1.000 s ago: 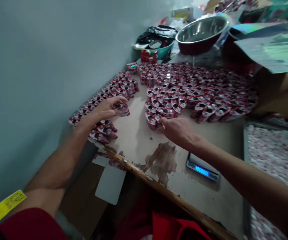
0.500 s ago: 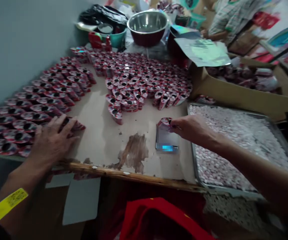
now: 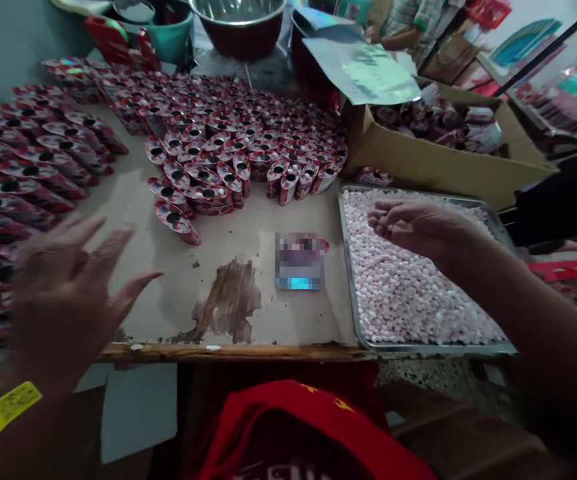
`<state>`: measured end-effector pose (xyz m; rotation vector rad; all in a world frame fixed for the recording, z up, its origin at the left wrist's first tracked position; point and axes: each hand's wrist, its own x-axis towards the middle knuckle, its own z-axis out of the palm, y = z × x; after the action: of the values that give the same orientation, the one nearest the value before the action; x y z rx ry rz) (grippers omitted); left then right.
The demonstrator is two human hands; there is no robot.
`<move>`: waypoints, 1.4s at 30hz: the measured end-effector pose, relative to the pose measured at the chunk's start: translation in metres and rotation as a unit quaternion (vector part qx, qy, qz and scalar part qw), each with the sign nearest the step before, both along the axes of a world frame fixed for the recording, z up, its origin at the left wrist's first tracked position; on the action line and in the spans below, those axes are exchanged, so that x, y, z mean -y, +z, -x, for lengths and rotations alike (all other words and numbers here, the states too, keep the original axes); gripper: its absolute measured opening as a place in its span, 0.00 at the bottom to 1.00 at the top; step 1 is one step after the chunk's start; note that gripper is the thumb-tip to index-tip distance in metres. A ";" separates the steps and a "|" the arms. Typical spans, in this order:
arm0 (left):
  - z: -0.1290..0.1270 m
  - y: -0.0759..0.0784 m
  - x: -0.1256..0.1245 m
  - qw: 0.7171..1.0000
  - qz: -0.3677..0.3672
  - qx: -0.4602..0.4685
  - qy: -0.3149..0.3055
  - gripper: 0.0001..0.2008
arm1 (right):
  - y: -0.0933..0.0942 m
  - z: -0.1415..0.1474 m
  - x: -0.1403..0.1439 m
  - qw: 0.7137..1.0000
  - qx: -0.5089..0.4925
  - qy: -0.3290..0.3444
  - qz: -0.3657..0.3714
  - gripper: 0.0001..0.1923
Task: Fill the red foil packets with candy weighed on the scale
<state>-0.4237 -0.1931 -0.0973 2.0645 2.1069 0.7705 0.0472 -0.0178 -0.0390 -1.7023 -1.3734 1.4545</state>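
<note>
A: Left hand (image 3: pixel 68 293)?
B: Raised over the bench (image 3: pixel 238 240) edge, fingers spread wide, grip holding nothing. Rows of red pouches (image 3: pixel 23 180) lie just beside it on the left.

A: Right hand (image 3: pixel 418 227)?
B: Over the metal tray (image 3: pixel 433 348) of small pink-white candies (image 3: pixel 408 300), fingers curled in. Can't tell whether anything is pinched in the grip.

A: Scale?
B: Small scale (image 3: pixel 299 261) sits on the bench between the hands, just left of the tray, with one red pouch (image 3: pixel 304 243) on its far end. Blurred, display lit blue.

A: Beyond that?
B: More pouches massed at the back, cardboard box (image 3: pixel 433 163) behind the tray, steel bowl (image 3: pixel 241 20) at the far edge.
</note>
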 end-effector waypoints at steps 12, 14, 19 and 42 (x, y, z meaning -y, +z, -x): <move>-0.160 -0.005 -0.072 0.989 -0.036 0.111 -0.088 0.26 | -0.015 0.033 0.000 0.978 -0.113 0.162 0.060 0.12; -0.168 -0.013 -0.077 0.977 0.018 0.190 -0.091 0.30 | -0.011 0.045 -0.010 0.968 -0.063 0.243 0.022 0.14; -0.169 -0.032 -0.086 0.959 0.080 0.245 -0.118 0.35 | 0.004 0.074 -0.023 0.916 0.074 0.384 -0.087 0.05; -0.168 -0.024 -0.091 0.960 0.073 0.239 -0.128 0.32 | 0.008 0.078 -0.010 0.760 0.352 0.425 -0.343 0.11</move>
<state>-0.2558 -0.1017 -0.1209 1.7961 1.5559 0.9273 -0.0306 -0.0076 -0.0312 -1.1367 -2.8984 0.3799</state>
